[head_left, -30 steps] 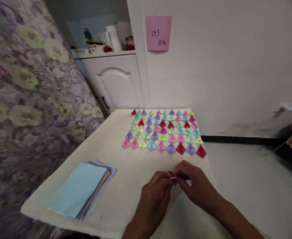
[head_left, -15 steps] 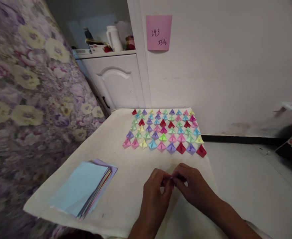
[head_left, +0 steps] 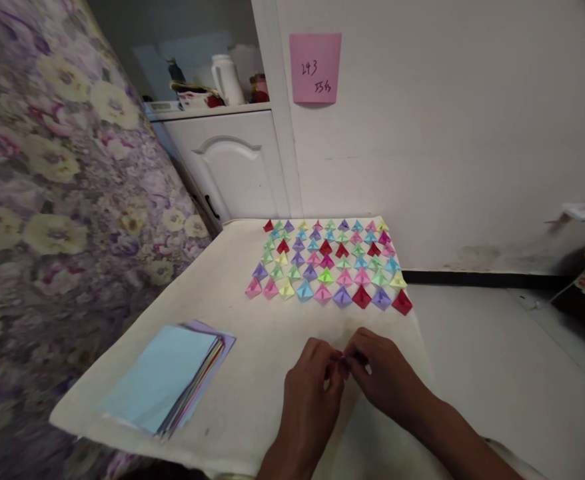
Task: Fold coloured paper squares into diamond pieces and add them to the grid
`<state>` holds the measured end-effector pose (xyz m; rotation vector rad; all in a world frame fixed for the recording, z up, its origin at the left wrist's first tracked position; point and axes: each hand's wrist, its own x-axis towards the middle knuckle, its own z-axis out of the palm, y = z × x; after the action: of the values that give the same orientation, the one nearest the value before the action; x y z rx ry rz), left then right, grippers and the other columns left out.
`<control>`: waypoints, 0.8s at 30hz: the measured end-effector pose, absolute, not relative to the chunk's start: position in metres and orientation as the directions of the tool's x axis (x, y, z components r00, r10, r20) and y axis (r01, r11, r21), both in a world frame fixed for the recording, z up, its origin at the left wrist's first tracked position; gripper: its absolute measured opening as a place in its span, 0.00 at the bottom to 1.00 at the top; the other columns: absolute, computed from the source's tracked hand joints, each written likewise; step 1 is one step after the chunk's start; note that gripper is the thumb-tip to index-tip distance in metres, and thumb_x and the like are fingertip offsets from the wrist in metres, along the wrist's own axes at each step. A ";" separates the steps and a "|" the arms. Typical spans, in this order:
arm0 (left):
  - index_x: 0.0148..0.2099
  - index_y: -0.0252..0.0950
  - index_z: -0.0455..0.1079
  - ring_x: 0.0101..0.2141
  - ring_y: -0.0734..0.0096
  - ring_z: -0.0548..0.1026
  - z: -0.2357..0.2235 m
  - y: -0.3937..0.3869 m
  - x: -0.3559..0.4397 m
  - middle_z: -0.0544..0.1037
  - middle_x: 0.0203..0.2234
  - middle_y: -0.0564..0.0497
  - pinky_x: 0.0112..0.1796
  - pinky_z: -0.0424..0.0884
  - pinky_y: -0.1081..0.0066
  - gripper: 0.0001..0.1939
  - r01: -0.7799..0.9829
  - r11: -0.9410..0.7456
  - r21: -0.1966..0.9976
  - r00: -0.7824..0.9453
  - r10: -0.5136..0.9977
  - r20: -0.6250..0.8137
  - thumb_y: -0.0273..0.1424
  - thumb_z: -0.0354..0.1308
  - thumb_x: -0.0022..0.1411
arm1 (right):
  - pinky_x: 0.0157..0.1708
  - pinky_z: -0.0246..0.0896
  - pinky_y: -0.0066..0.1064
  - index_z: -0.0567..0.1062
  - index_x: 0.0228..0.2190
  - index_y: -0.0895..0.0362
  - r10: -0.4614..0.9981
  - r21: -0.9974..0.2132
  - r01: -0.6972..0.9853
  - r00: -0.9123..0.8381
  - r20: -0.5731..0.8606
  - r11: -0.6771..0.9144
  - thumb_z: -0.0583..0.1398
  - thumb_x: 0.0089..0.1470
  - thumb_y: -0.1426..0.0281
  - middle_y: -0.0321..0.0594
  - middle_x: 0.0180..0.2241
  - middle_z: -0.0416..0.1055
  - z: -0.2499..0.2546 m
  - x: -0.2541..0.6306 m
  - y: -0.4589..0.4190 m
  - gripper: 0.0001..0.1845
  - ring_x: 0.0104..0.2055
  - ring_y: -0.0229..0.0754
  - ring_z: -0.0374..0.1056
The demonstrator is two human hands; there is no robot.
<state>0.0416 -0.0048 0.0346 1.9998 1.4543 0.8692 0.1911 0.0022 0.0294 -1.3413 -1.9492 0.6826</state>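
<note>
My left hand and my right hand meet over the near right part of the table, fingertips pinched together. Between them is a small piece of purple paper, mostly hidden by the fingers; its folded shape cannot be made out. Beyond my hands, small folded paper pieces in many colours lie in rows, among them a red one, a purple one and a blue one. To the left of my hands lies a stack of coloured paper sheets, light blue on top.
The table has a cream cover and stands by a white wall bearing a pink note. Behind it is a white cabinet with a white jug on its shelf. A flowered curtain hangs at the left.
My hands stay pinched on the purple paper, with only slight finger movement. The view has shifted a little; the rows and the stack lie as before.
</note>
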 end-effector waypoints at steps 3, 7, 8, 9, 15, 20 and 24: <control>0.31 0.38 0.66 0.27 0.74 0.68 0.034 -0.004 0.040 0.68 0.30 0.52 0.28 0.63 0.74 0.09 0.658 -0.305 0.689 0.224 0.952 0.208 0.22 0.47 0.57 | 0.28 0.54 0.27 0.67 0.23 0.57 0.943 -0.696 0.638 -0.242 0.227 0.331 0.52 0.49 0.81 0.36 0.28 0.64 0.028 0.191 0.002 0.10 0.27 0.35 0.61; 0.32 0.38 0.66 0.27 0.74 0.69 0.033 -0.002 0.039 0.69 0.29 0.53 0.28 0.63 0.74 0.09 0.646 -0.314 0.696 0.232 0.949 0.214 0.21 0.47 0.56 | 0.27 0.54 0.27 0.67 0.24 0.57 0.944 -0.662 0.673 -0.246 0.221 0.331 0.52 0.51 0.79 0.36 0.28 0.64 0.027 0.190 0.001 0.08 0.27 0.36 0.61; 0.31 0.38 0.66 0.27 0.74 0.69 0.033 -0.002 0.039 0.69 0.29 0.53 0.28 0.63 0.74 0.09 0.648 -0.315 0.693 0.233 0.949 0.213 0.21 0.47 0.56 | 0.27 0.54 0.27 0.67 0.24 0.57 0.944 -0.656 0.678 -0.249 0.217 0.330 0.52 0.51 0.79 0.36 0.29 0.64 0.028 0.189 0.001 0.09 0.27 0.36 0.61; 0.31 0.37 0.66 0.27 0.74 0.68 0.034 -0.002 0.040 0.69 0.28 0.53 0.28 0.63 0.74 0.09 0.653 -0.316 0.689 0.235 0.949 0.212 0.21 0.47 0.56 | 0.27 0.54 0.27 0.67 0.24 0.57 0.944 -0.651 0.684 -0.251 0.215 0.330 0.52 0.51 0.79 0.36 0.29 0.63 0.028 0.189 0.001 0.09 0.27 0.36 0.61; 0.30 0.37 0.65 0.28 0.73 0.68 0.034 -0.003 0.042 0.68 0.28 0.52 0.29 0.63 0.73 0.10 0.685 -0.317 0.656 0.242 0.948 0.205 0.23 0.45 0.60 | 0.28 0.54 0.27 0.67 0.24 0.57 0.947 -0.630 0.708 -0.250 0.199 0.319 0.52 0.51 0.79 0.36 0.28 0.63 0.030 0.189 0.001 0.09 0.27 0.35 0.61; 0.33 0.38 0.66 0.28 0.73 0.69 0.033 -0.003 0.042 0.70 0.31 0.52 0.29 0.64 0.73 0.09 0.663 -0.300 0.686 0.252 0.952 0.173 0.25 0.46 0.61 | 0.28 0.54 0.27 0.67 0.24 0.57 0.947 -0.621 0.715 -0.250 0.203 0.322 0.52 0.52 0.77 0.37 0.29 0.64 0.028 0.189 0.001 0.08 0.27 0.35 0.62; 0.36 0.40 0.68 0.27 0.74 0.70 0.029 -0.004 0.045 0.71 0.32 0.53 0.28 0.63 0.74 0.08 0.714 -0.275 0.643 0.241 0.960 0.144 0.27 0.47 0.61 | 0.28 0.54 0.27 0.67 0.25 0.57 0.946 -0.599 0.732 -0.257 0.197 0.324 0.52 0.51 0.79 0.36 0.29 0.64 0.022 0.189 0.002 0.08 0.28 0.35 0.63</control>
<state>0.0452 -0.0043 0.0291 2.0704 1.5287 0.7311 0.1888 0.0021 0.0222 -1.4734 -2.0690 0.5339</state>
